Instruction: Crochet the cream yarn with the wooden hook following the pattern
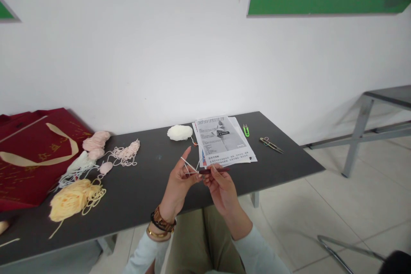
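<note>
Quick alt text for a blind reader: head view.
A person's left hand holds white yarn taut while the right hand grips a dark red tool. Beyond, printed sheets and a white yarn ball lie on a dark table, with a red bag at left.

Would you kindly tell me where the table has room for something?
One bare patch of the table lies between the loose pink yarn and white yarn ball; another between the metal snips and the table's right end. The left, around the red bag and yellow yarn, is crowded.

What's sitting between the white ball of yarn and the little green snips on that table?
Mostly the overlapping printed sheets lie between the white yarn ball and the green snips, seen in the head view.
</note>
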`<state>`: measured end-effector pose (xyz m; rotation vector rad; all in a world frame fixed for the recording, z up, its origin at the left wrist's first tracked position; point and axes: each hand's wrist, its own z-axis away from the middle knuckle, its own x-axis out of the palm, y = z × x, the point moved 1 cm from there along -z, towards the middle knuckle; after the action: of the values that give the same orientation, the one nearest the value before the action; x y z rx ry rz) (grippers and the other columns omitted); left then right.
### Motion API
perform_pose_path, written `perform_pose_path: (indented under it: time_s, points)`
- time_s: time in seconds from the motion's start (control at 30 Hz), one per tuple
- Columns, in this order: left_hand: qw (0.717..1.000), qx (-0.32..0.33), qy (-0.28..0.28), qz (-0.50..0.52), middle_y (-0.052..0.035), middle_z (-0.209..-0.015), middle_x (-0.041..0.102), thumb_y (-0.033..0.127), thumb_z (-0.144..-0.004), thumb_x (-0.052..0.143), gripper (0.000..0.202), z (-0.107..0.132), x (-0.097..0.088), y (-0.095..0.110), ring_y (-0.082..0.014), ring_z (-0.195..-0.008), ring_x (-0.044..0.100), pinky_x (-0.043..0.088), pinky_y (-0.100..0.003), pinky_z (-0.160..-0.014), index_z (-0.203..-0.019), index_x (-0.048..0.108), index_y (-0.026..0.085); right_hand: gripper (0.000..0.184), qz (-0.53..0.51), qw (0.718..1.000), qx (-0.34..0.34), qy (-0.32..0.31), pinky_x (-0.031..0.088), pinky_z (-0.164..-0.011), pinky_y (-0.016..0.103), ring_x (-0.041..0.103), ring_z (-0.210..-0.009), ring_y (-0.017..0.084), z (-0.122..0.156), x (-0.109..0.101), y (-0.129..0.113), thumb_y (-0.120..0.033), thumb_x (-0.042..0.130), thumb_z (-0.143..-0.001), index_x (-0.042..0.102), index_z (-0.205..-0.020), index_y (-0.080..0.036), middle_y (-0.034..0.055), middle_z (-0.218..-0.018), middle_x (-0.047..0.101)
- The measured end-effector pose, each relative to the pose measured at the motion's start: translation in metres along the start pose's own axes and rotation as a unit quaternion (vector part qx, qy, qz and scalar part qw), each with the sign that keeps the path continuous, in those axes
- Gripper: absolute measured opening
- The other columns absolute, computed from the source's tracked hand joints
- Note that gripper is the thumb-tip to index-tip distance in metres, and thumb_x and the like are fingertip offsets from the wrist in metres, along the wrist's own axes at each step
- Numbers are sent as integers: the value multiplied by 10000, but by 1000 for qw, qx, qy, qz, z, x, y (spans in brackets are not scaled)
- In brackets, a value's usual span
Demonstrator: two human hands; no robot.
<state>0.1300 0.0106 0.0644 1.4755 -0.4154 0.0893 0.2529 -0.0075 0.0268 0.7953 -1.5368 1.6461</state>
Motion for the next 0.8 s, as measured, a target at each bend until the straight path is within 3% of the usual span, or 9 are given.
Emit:
perform_pose_path:
  time_s: [0.23, 0.43, 0.6, 0.8]
  points:
    - [999, 29, 33, 15, 67, -624, 618, 49, -617, 713, 969, -1, -1, 0, -80, -557, 545, 450, -203, -605, -1457, 284, 270, 114, 18, 999, -7, -35, 456, -542, 183, 555, -560, 73, 1, 0, -2, -259, 711, -784, 684, -765, -150, -3, -655, 644]
    - [998, 49, 34, 37, 62, -614, 619, 31, -636, 700, 985, 2, 3, -4, -78, -548, 536, 442, -192, -585, -1473, 234, 256, 116, 7, 999, 17, -43, 459, -536, 171, 570, -560, 71, 4, -4, -4, -265, 691, -805, 674, -791, -151, 2, -651, 650]
    - [998, -11, -49, 42, 62, -599, 596, 71, -667, 713, 1025, 5, 1, 2, -92, -510, 539, 421, -202, -507, -1484, 149, 327, 124, 40, 998, -43, -11, 482, -559, 175, 599, -585, 82, 2, -5, -9, -242, 732, -764, 661, -840, -175, -1, -671, 678]
    - [991, -63, -89, 72, 60, -635, 592, 58, -674, 720, 1111, 1, -3, 7, -93, -515, 548, 390, -188, -473, -1472, 32, 407, 126, 54, 998, -20, -21, 465, -532, 172, 572, -556, 66, -1, -9, -4, -226, 761, -725, 680, -792, -158, -9, -696, 668]
